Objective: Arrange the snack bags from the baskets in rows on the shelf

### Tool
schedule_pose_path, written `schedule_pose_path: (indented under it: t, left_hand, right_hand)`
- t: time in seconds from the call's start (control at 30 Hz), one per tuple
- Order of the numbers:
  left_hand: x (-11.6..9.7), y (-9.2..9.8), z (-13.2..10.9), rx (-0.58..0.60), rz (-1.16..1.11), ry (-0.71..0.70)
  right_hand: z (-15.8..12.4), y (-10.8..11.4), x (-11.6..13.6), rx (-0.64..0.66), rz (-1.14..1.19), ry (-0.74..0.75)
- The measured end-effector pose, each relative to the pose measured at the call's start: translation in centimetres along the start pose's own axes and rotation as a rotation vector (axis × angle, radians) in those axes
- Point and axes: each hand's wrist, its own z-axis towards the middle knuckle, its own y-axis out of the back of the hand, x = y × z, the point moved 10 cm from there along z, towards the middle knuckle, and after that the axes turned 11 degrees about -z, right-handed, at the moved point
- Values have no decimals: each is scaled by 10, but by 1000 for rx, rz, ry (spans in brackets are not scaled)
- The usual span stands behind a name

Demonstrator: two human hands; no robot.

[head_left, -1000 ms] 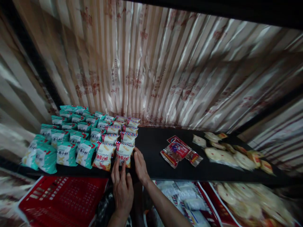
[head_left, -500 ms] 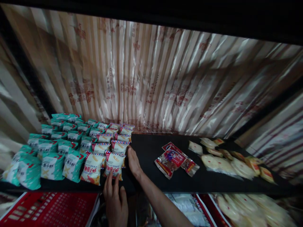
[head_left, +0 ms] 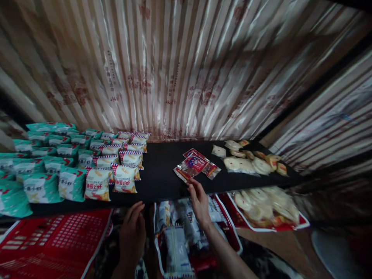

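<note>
My left hand (head_left: 133,228) is at the shelf's front edge, below the white snack bags (head_left: 124,178). Its fingers are loosely bent and no item shows in them. My right hand (head_left: 199,199) reaches over a basket, its fingers slightly apart at the near edge of the red-and-clear packets (head_left: 193,164). Whether the fingertips touch the packets I cannot tell. These packets overlap and lie flat on the black shelf (head_left: 158,166). Left of the white bags, several teal snack bags (head_left: 42,188) stand in rows.
Pale packaged rounds (head_left: 242,164) lie on the shelf's right part. Below are a red basket (head_left: 58,240) at left, a basket of snack bags (head_left: 176,248) in the middle, and a basket of pale packages (head_left: 267,207) at right. Striped sheeting (head_left: 162,69) covers the back.
My right hand has left the side of the white bags and moved right to the red packets. My left hand has come away from the front white bag. The view has shifted right and down.
</note>
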Motion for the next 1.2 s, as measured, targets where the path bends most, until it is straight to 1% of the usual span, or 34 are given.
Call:
schedule_pose_path:
  t: [0.07,0.13,0.2,0.27,0.33,0.43,0.5,0.57,0.63,0.7,0.77,0.83,0.93,1.0,1.1,1.13,1.2]
  left_hand:
    - [-1,-11,-8,74,8,4]
    - [-3,-26,-19,156,41,8]
    - [-3,-43,-32,241,84,22]
    - [-4,-58,-46,320,115,39]
    - [-6,-71,-59,391,152,53]
    - [-14,-88,-68,476,242,65]
    - [-20,-101,-68,528,299,76]
    - [-23,-114,-64,569,353,116]
    - [-20,-122,-61,586,417,188]
    - [-16,-126,-58,592,470,236]
    - [-15,-126,-57,584,509,237]
    - [-20,-122,-57,580,536,208]
    - [-36,-110,-59,582,548,148]
    - [-48,-98,-60,579,520,127]
    - [-55,-73,-59,566,393,182]
    - [-56,-63,-57,541,315,214]
    - [-56,-42,-48,432,83,284]
  right_hand:
    - [-14,37,-24,-59,-140,-15]
    - [-27,65,-43,-86,-282,15]
    - [-37,82,-55,-99,-417,86]
    - [-45,87,-61,-75,-515,169]
    - [-49,82,-63,-12,-560,239]
    - [-53,64,-58,101,-563,309]
    - [-56,51,-52,148,-553,341]
    - [-61,37,-46,196,-543,377]
    - [-68,24,-42,243,-539,417]
    - [-73,17,-40,271,-537,442]
    - [-76,18,-41,267,-535,445]
    - [-75,22,-41,254,-523,443]
    - [-72,31,-37,234,-491,439]
    - [-70,38,-32,218,-460,425]
    - [-68,46,-23,201,-399,385]
    - [-68,48,-20,202,-374,364]
    - [-68,49,-17,223,-304,290]
